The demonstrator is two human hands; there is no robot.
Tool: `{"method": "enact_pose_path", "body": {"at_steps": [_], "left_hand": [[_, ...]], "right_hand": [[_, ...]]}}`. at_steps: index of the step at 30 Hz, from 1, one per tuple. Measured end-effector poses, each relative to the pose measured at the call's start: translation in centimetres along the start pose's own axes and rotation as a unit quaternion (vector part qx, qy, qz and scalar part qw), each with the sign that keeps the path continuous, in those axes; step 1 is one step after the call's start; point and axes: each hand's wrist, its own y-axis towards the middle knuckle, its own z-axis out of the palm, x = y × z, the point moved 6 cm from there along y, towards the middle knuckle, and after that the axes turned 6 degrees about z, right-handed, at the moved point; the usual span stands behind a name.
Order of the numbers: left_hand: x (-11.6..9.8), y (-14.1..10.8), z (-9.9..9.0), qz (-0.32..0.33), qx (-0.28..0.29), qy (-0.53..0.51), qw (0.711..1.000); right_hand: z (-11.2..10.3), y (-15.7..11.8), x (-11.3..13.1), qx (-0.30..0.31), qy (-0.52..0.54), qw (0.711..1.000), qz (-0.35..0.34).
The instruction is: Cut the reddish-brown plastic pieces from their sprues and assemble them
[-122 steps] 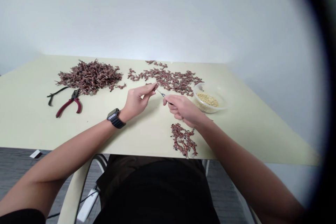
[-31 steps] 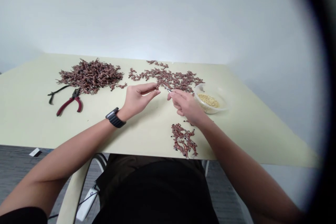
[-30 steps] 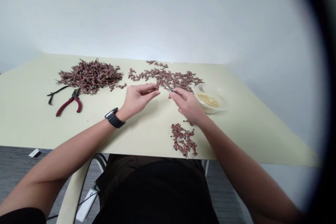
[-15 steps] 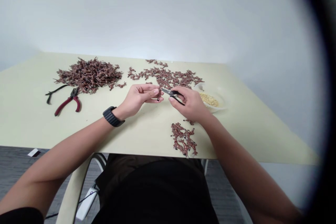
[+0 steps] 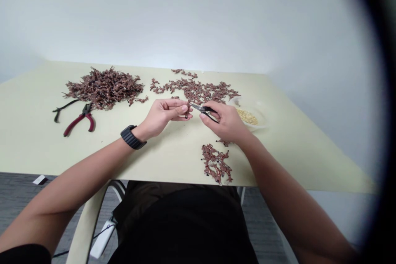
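Observation:
My left hand [image 5: 163, 116] pinches a small dark piece [image 5: 186, 114] between thumb and fingertips, just above the table. My right hand [image 5: 225, 121] grips small black-handled snips [image 5: 204, 109], their metal tips pointing left and stopping close to that piece. A band of loose copper-brown wired pieces [image 5: 194, 90] lies just beyond both hands. A smaller cluster of the same pieces [image 5: 215, 164] sits below my right hand, near the table's front edge. A few strays [image 5: 223, 143] lie under my right wrist.
A large heap of copper-brown pieces [image 5: 103, 89] lies at the far left, beside red-handled pliers [image 5: 78, 123] and a black-handled tool [image 5: 63, 109]. A clear plastic bowl [image 5: 249, 115] holds small yellowish bits. A black watch [image 5: 132, 137] circles my left wrist.
My right hand has moved left and turned, bringing the snips' black handles into view and their tips beside the left hand. My left fingers have closed. Little differs over the last half second.

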Motion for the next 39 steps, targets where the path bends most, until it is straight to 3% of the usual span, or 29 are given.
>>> {"method": "enact_pose_path", "body": {"at_steps": [3, 6, 9, 11, 13, 14, 17, 20, 26, 39], "left_hand": [[-0.6, -0.1, -0.6, 0.087, -0.045, 0.118, 0.988], [-1.7, -0.5, -1.2, 0.234, -0.076, 0.284, 0.927], [-2.1, -0.8, -0.9, 0.344, -0.032, 0.384, 0.856], [-2.1, -0.7, -0.7, 0.364, -0.002, 0.404, 0.839], [-2.2, -0.5, -0.9, 0.337, -0.022, 0.387, 0.858], [-2.2, -0.3, -1.1, 0.305, -0.047, 0.363, 0.879], [-1.2, 0.2, -1.4, 0.157, -0.081, 0.220, 0.959], [0.0, 0.4, -1.0, 0.043, -0.046, 0.062, 0.996], [0.4, 0.4, -0.5, -0.021, 0.012, -0.020, 1.000], [0.7, 0.2, -0.3, -0.054, 0.037, -0.027, 0.997]], "right_hand": [[0.4, -0.2, 0.1, 0.005, 0.055, 0.997, 0.047], [1.2, -0.3, 0.5, 0.027, 0.105, 0.990, 0.093], [1.9, -0.3, 0.6, 0.062, 0.166, 0.973, 0.147], [2.5, -0.4, 0.1, 0.100, 0.231, 0.946, 0.205], [2.9, -0.5, -0.4, 0.122, 0.267, 0.926, 0.235], [2.7, -0.4, -0.6, 0.115, 0.260, 0.931, 0.229], [1.1, 0.1, -0.8, 0.027, 0.153, 0.976, 0.151], [-0.3, 0.2, -0.6, -0.049, 0.027, 0.996, 0.067], [-0.5, 0.1, -0.4, -0.042, -0.064, 0.997, -0.027], [-1.0, 0.0, -0.6, -0.037, -0.088, 0.992, -0.079]]}}
